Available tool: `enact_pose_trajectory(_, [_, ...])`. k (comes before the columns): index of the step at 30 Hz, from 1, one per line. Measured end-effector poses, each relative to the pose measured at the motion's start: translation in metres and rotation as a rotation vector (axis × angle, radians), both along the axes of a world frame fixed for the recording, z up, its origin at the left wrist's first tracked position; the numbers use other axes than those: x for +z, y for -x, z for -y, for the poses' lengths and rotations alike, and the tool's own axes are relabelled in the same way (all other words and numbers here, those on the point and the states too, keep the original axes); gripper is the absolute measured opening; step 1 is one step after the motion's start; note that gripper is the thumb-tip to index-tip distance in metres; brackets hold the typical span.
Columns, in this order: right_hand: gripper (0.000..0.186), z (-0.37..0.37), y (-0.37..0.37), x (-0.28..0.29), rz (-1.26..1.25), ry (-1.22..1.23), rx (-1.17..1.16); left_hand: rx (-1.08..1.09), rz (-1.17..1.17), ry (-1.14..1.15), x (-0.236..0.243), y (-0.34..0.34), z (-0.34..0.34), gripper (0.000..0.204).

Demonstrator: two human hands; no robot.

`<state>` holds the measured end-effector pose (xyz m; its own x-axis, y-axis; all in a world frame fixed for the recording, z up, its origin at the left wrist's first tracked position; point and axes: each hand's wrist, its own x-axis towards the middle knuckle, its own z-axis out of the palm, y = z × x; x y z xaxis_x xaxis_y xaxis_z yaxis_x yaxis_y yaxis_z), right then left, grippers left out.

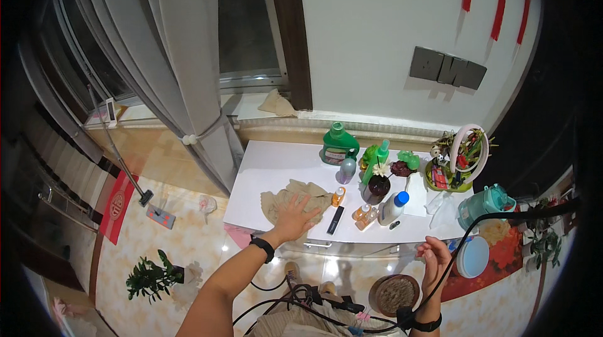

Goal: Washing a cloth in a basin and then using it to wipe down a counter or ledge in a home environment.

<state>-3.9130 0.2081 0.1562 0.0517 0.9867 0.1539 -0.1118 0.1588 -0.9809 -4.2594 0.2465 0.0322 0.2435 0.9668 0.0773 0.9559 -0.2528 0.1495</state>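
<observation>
My left hand [294,219] presses flat, fingers spread, on a crumpled beige cloth [274,201] on the white tabletop [251,170]. Just right of the cloth lie a small orange-and-white bottle [338,196] and a black tube [335,220]. My right hand [434,256] hangs in the air in front of the table's right part, fingers loosely bent and apart, with nothing visible in it. Nearest to it on the table stands a white bottle with a blue cap [394,207]. Beside that are small orange bottles [363,216].
Toward the table's back stand a green detergent jug [339,143], a dark vase [377,190], a handled basket [449,173] and a teal container [480,207]. A black cable [465,234] runs past my right hand. Below are a brown pot [397,294], a potted plant [154,277] and a mop [161,216].
</observation>
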Motion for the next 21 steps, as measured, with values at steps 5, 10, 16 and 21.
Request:
enact_pose_trajectory(5, [0.028, 0.001, 0.002, 0.003, -0.010, 0.026, 0.065, -0.012, -0.037, 0.019, 0.011, -0.011, 0.029, 0.043])
enact_pose_trajectory(10, [0.027, 0.003, 0.012, -0.003, 0.023, 0.078, 0.169, -0.052, -0.062, 0.047, 0.018, -0.001, 0.043, 0.047])
enact_pose_trajectory(16, [0.022, 0.010, 0.034, -0.022, 0.012, 0.166, 0.326, -0.029, -0.104, -0.079, 0.000, 0.071, 0.062, 0.060])
enact_pose_trajectory(21, [0.022, 0.012, 0.058, -0.036, 0.059, 0.241, 0.345, 0.108, -0.082, -0.078, 0.011, 0.128, 0.079, 0.064])
